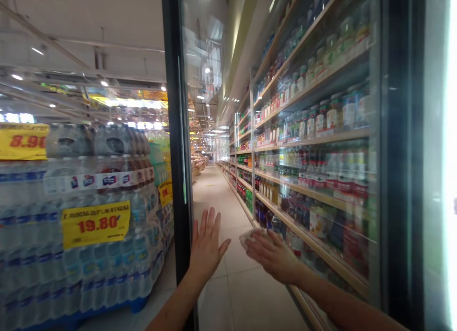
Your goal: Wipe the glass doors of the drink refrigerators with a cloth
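The right hand [273, 257] reaches inward from the lower right, fingers straight and pressed together over what looks like a crumpled pale cloth [244, 238], held under the fingers. The cloth shows past the fingertips, on the side facing the left hand [209, 245]; it lies to the left hand's right, a little apart from it, so the right hand is plainly the nearer. Blur hides any clear long axis in the cloth; the right hand itself slants up and to the left. The left hand holds nothing visible: palm forward, fingers pointing up and slightly parted, thumb out towards the cloth.

Both hands are raised before a tall, upright glass pane [221, 188]. The left appears to rest flat on it; whether the cloth touches it cannot be told. Just left of the left hand runs the pane's black frame [176, 145]; well to the right is a blurred dark upright [400, 145].

Beyond the hands, through the glass, a pale tiled floor [250, 302] recedes down a shop aisle. Right of it, above the right hand, rise wooden shelves [324, 139] of bottled drinks. Well left of the left hand stands a stack of shrink-wrapped bottles [117, 179], with a yellow price sign [96, 225] reading 19.80.
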`<state>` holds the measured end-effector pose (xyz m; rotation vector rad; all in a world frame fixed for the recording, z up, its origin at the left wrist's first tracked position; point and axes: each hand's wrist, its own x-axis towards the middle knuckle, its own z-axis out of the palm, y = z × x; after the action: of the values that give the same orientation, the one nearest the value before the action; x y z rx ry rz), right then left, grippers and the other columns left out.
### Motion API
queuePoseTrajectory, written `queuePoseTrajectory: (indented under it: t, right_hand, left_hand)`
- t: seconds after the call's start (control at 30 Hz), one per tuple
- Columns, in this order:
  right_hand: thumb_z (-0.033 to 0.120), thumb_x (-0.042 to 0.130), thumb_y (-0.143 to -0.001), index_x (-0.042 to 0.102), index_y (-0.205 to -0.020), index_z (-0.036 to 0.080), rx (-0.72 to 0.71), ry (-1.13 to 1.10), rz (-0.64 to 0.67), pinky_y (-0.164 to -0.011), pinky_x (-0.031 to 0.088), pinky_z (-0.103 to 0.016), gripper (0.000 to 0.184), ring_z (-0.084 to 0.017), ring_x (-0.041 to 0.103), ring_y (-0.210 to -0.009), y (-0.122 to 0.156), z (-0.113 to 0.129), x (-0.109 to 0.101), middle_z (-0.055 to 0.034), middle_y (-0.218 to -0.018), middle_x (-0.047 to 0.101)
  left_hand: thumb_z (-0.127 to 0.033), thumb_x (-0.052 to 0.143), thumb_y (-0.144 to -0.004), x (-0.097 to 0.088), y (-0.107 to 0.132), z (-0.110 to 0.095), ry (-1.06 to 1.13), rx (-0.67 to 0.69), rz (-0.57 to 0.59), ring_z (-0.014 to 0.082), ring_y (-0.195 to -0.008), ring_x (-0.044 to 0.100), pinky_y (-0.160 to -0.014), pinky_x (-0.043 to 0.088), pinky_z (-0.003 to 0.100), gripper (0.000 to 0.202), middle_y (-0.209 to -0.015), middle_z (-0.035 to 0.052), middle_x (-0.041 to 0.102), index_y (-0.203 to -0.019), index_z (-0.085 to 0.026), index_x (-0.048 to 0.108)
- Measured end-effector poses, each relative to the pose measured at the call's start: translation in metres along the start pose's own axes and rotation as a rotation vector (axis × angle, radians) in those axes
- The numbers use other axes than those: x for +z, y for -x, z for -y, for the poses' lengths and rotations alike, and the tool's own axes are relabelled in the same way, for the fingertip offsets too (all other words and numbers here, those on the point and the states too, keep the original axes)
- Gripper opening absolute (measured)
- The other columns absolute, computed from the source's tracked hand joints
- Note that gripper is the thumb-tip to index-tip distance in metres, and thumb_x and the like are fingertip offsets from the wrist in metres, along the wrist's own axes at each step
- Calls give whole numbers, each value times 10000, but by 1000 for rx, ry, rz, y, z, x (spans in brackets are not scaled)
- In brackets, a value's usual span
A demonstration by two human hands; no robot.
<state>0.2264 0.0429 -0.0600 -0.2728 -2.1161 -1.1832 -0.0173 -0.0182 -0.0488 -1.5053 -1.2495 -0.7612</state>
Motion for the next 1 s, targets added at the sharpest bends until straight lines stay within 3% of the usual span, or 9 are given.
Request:
queuePoseTrajectory:
  t: [0.07,0.2,0.3,0.4,0.57,0.63,0.77,0.83,1.0]
  right_hand:
    - [192,431,-842,532,-1202,352,-49,-26,21,-1146,65,-390,407,-121,294,-1334,7,11,5,81,-1348,486]
    - [234,468,-828,520,-1236,296,324,22,-95,-1129,17,-470,416,-197,303,-1334,-30,2,7,-6,-1335,508]
    - [238,487,-811,509,-1249,304,409,45,-121,-1123,42,-487,444,-217,332,-1318,-40,-13,4,-21,-1335,507]
    - [220,467,-817,453,-1301,318,504,114,-182,-1110,119,-499,493,-221,359,-1304,-7,-35,-3,-39,-1329,511]
    - [207,385,-852,270,-1418,255,968,303,-383,-1016,235,-605,580,-315,290,-1335,34,-66,-14,-134,-1440,340]
    - [212,387,-854,294,-1410,244,938,258,-351,-1026,228,-598,564,-312,268,-1345,20,-53,-10,-131,-1435,351]
    - [274,457,-832,455,-1298,324,515,74,-120,-1110,127,-511,468,-239,286,-1343,-10,-14,4,-12,-1378,456]
    - [293,469,-824,480,-1267,347,440,61,-100,-1119,104,-497,447,-225,322,-1325,-3,-11,6,12,-1353,485]
    - [192,416,-839,311,-1395,281,866,297,-316,-1036,224,-583,573,-297,335,-1314,50,-50,-8,-112,-1410,397]
  left_hand:
    - [-406,505,-830,2,1,1,-9,9,-21,305,-1373,171,-1050,266,511,712,-1430,193,323,-1409,-105,219]
    - [-409,470,-850,6,1,2,8,6,-47,309,-1371,176,-1042,261,542,726,-1419,206,335,-1430,-119,143]
    - [-412,462,-855,6,1,1,35,-1,-50,304,-1370,180,-1054,236,550,729,-1433,198,312,-1437,-145,115]
    - [-419,464,-854,7,1,1,54,-15,-49,297,-1369,185,-1067,219,545,729,-1448,184,288,-1439,-164,111]
    - [-415,451,-863,10,2,-1,68,-30,-58,302,-1370,175,-1063,217,560,721,-1451,186,279,-1441,-167,98]
    - [-415,438,-869,10,2,-2,70,-39,-63,304,-1372,169,-1057,220,569,714,-1453,185,275,-1441,-171,89]
    - [-408,430,-873,10,1,-2,73,-24,-78,307,-1376,159,-1048,232,570,711,-1447,191,290,-1441,-159,83]
    - [-410,430,-873,8,1,-2,77,-27,-88,309,-1377,155,-1038,244,576,712,-1445,190,296,-1442,-160,82]
    - [-372,479,-858,2,-9,-19,79,-63,-122,307,-1385,119,-1041,224,590,723,-1454,204,264,-1440,-167,101]
